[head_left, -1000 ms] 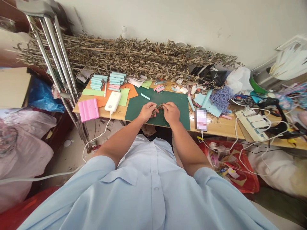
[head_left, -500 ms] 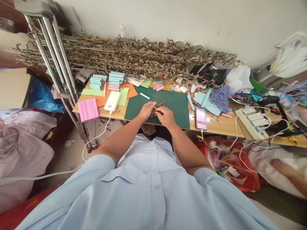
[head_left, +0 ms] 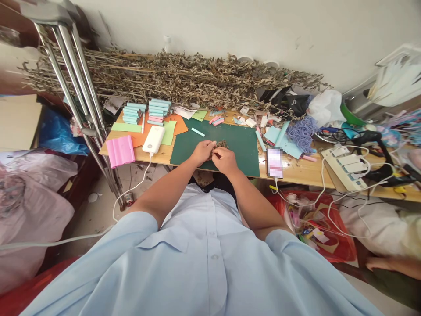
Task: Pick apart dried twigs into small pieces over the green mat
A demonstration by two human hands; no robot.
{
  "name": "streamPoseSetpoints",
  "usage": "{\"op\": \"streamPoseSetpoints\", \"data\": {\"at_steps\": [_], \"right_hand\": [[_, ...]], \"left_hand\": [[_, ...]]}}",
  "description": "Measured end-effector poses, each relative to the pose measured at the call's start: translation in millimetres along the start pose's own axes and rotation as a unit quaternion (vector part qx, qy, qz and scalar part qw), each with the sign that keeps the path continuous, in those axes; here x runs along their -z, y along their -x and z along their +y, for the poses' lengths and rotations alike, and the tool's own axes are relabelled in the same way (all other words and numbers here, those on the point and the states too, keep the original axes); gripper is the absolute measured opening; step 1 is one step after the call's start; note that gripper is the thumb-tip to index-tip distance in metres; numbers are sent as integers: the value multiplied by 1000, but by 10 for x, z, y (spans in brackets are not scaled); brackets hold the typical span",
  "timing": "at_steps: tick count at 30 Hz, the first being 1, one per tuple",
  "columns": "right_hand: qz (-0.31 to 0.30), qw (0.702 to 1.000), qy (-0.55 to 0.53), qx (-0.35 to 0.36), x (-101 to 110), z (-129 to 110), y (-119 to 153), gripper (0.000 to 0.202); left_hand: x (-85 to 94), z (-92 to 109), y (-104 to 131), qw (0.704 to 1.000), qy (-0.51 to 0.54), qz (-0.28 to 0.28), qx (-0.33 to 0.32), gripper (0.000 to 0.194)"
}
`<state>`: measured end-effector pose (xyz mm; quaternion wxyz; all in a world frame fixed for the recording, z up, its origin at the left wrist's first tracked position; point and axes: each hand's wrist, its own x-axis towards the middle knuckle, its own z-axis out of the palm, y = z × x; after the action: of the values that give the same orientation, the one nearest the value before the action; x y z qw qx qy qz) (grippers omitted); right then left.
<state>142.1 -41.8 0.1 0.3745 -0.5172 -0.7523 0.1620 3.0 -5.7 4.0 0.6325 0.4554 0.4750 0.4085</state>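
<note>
Over the front part of a green cutting mat (head_left: 245,153), my left hand (head_left: 202,152) and my right hand (head_left: 226,160) meet, fingertips nearly touching. Both are closed in a pinch on dried leaves, mostly covered by the fingers. Just beyond them lies a small heap of crumbled dried leaves (head_left: 223,143). A pale blue paper tube (head_left: 198,132) rests on the mat, past my left hand. Pink paper rolls (head_left: 217,120) lie at the mat's far edge.
Bundled dried stalks (head_left: 184,74) line the wall. Blue rolls (head_left: 159,106) are stacked at left, near a white power bank (head_left: 154,138). A phone (head_left: 275,162), purple yarn (head_left: 301,134) and a power strip (head_left: 345,169) lie right. Metal crutches (head_left: 70,74) stand left.
My hands stay over the same spot, with the fingers slightly shifted and the clump between them less visible. At the right edge, another person's arm has moved lower.
</note>
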Motion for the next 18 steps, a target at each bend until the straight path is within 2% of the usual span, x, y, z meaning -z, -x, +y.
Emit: {"op": "streamPoseSetpoints", "data": {"at_steps": [2, 5, 9, 13, 15, 18], "right_hand": [[33, 998, -21, -54, -56, -29, 10, 18], [65, 975, -142, -161, -151, -45, 29, 17], [99, 898, -331, -272, -226, -30, 19, 21], [115, 837, -441, -302, -207, 4, -33, 26], [127, 834, -444, -301, -181, 26, -61, 28], [140, 870, -379, -281, -150, 66, -89, 27]], "left_hand": [[-14, 9, -4, 1000, -17, 6, -5, 26], [-15, 8, -13, 1000, -19, 14, -1, 23], [12, -13, -24, 1000, -2, 18, 3, 22], [46, -34, -22, 999, 43, 13, 8, 29], [62, -48, -16, 998, 66, -3, 8, 35], [93, -83, -8, 995, 90, -37, 0, 40]]}}
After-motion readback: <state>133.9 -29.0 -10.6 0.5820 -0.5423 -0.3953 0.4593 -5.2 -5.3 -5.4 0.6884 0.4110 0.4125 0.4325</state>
